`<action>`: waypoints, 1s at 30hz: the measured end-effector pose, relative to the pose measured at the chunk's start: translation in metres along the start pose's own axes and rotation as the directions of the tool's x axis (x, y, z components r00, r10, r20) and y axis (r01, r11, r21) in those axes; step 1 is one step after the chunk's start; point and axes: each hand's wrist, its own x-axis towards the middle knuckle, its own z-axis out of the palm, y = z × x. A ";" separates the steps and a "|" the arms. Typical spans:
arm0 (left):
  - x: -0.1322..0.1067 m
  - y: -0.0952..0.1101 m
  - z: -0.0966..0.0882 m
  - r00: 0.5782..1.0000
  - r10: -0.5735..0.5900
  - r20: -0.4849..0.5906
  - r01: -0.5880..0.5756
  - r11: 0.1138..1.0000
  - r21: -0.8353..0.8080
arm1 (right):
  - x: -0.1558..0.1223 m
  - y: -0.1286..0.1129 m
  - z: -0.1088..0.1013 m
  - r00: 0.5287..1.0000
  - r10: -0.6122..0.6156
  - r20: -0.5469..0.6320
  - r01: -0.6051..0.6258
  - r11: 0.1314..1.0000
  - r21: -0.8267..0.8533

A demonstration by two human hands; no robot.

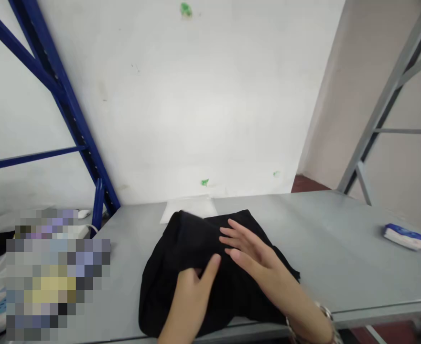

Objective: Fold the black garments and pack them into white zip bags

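Note:
A black cloth garment [210,306] lies bunched and partly folded on the grey table near its front edge; what kind of garment it is I cannot tell. My left hand [194,291] is closed on a raised fold of it, thumb on top and the other fingers hidden in the fabric. Over the garment's right half is my right hand [255,260], fingers apart and stretched toward the left, holding nothing. Behind the garment a flat white sheet or bag [190,208] lies against the wall side, partly covered by the black fabric.
A blue and white tissue pack [404,237] lies on the grey table [339,248] at the right. Blue metal posts [70,114] stand left, a grey frame [382,105] right. Blurred-out items [52,282] fill the left side. A white wall [210,110] closes off the back.

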 end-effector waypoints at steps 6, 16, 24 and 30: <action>0.019 0.003 -0.032 0.986 -0.164 0.017 0.144 0.805 -0.576 | 0.005 0.050 0.006 0.961 0.258 -0.104 -0.260 0.966 -0.004; -0.012 0.010 -0.014 0.977 -0.211 -0.034 0.131 0.717 -0.684 | 0.005 0.029 0.039 0.983 0.179 0.029 -0.181 0.955 0.233; 0.002 -0.002 -0.033 0.860 0.158 -0.485 -0.226 0.970 -0.085 | 0.001 0.034 0.035 0.986 0.143 -0.086 -0.104 0.928 0.358; -0.025 -0.002 -0.015 0.933 0.328 -0.145 -0.263 0.901 0.344 | -0.007 0.033 0.040 0.992 0.098 -0.076 -0.071 0.951 0.300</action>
